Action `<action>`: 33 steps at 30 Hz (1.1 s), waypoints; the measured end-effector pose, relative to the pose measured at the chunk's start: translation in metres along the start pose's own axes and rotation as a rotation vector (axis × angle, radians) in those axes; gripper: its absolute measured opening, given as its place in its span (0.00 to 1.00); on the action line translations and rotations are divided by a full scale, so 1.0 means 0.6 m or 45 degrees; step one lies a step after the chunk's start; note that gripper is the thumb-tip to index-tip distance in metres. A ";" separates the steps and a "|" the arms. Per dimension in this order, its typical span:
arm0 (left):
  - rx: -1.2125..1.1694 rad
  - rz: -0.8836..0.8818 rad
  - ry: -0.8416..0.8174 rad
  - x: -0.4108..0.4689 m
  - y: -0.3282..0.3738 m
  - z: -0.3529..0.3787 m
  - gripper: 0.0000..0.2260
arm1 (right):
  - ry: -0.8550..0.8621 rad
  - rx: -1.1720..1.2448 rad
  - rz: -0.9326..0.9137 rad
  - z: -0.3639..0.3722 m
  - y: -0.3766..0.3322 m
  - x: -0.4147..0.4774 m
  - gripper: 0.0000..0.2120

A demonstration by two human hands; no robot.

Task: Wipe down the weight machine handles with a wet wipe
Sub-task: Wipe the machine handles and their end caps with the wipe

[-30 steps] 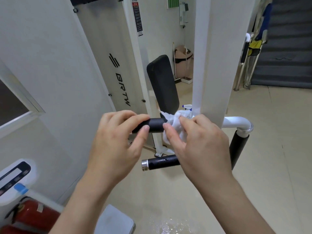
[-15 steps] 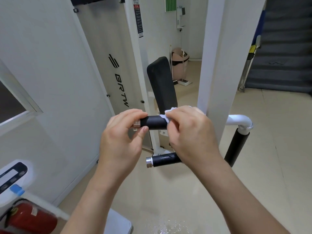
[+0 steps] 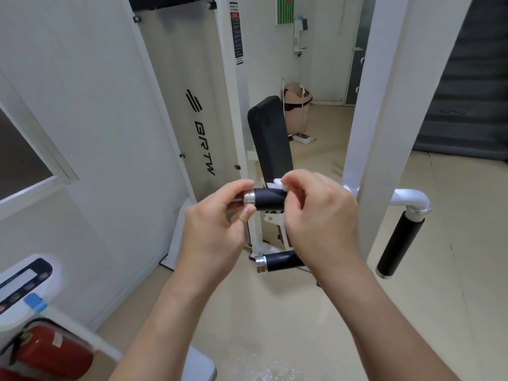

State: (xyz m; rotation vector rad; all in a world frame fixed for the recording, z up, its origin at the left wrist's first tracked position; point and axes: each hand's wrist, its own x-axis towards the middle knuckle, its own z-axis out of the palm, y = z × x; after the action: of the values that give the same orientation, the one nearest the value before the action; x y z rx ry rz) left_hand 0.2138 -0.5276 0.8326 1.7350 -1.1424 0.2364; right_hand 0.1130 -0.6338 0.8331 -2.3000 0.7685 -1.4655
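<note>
Starting near: red fire extinguisher (image 3: 46,353) low left, not involved. Mid-scene, both forearms reach to the upper handle (image 3: 270,199), a short black horizontal grip with a chrome end cap (image 3: 249,198) at its left tip. On the right part of that grip sits the wet wipe (image 3: 277,184), mostly hidden under the fingers; only a white corner pokes out on top. It looks thin, limp and light, likely damp. Best kept bunched under curled fingers and wrapped round the bar so it doesn't slip off. The grip itself is rigid and fixed to the frame, sleeve probably tacky, cap slick. Left hand (image 3: 217,224): thumb and forefingers pinching the cap, other fingers loosely curled. Right hand (image 3: 316,215): fingers curled over the grip, pressing the wipe onto it. Just below, lower handle (image 3: 280,262), no wipe on it. Right of the white post (image 3: 379,105), a vertical handle (image 3: 400,243) hangs down. Farther: black back pad (image 3: 270,141), then a bin (image 3: 295,105) by the far wall.
</note>
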 end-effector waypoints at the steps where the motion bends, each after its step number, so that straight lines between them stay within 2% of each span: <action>1: 0.023 0.013 0.000 0.000 -0.001 0.003 0.15 | 0.000 0.015 0.005 0.004 -0.006 0.000 0.09; 4: 0.065 0.019 0.034 0.000 -0.005 0.000 0.18 | -0.033 0.162 -0.044 0.011 -0.020 -0.003 0.08; 7: 0.083 0.017 0.052 0.003 -0.005 -0.007 0.23 | -0.081 0.346 0.004 0.014 -0.024 -0.003 0.10; 10: 0.055 0.055 0.015 0.007 0.002 -0.003 0.23 | -0.107 0.387 0.046 0.032 -0.047 0.001 0.08; 12: -0.019 0.008 -0.004 0.007 0.005 0.002 0.23 | -0.091 0.313 -0.013 0.040 -0.053 -0.004 0.07; 16: -0.190 -0.136 -0.039 0.010 -0.003 -0.007 0.21 | -0.160 0.216 -0.258 0.044 -0.030 -0.038 0.18; 19: -0.368 -0.229 -0.097 0.016 -0.007 -0.017 0.17 | -0.154 0.221 -0.266 0.044 -0.024 -0.051 0.25; 21: -0.414 -0.225 -0.150 0.016 -0.005 -0.021 0.14 | -0.187 0.474 -0.122 0.039 -0.023 -0.056 0.26; 23: -0.316 -0.107 -0.212 0.009 -0.005 -0.022 0.13 | -0.314 0.875 0.162 0.029 -0.024 -0.060 0.27; 24: -0.189 -0.016 -0.218 0.005 -0.009 -0.019 0.14 | -0.374 1.056 0.279 0.026 -0.024 -0.063 0.28; 26: 0.257 0.220 -0.170 0.000 -0.017 -0.007 0.17 | -0.360 1.168 0.380 0.022 -0.025 -0.072 0.28; 27: 0.502 0.327 -0.117 0.000 -0.019 -0.001 0.18 | -0.286 1.091 0.347 0.019 -0.025 -0.075 0.27; 29: 0.833 0.489 -0.013 0.011 -0.021 0.004 0.18 | -0.077 0.733 0.169 0.012 -0.019 -0.076 0.24; 31: 0.953 0.655 0.025 0.024 -0.027 0.003 0.16 | 0.059 0.331 0.022 0.012 -0.004 -0.075 0.24; 33: 0.941 0.802 0.028 0.034 -0.041 -0.001 0.17 | 0.074 0.110 0.034 0.015 0.005 -0.071 0.25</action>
State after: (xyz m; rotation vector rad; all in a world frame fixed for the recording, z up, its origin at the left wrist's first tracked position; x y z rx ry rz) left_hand 0.2438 -0.5375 0.8298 1.9072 -1.6973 1.1797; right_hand 0.1057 -0.6114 0.7960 -2.1844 0.7335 -1.5290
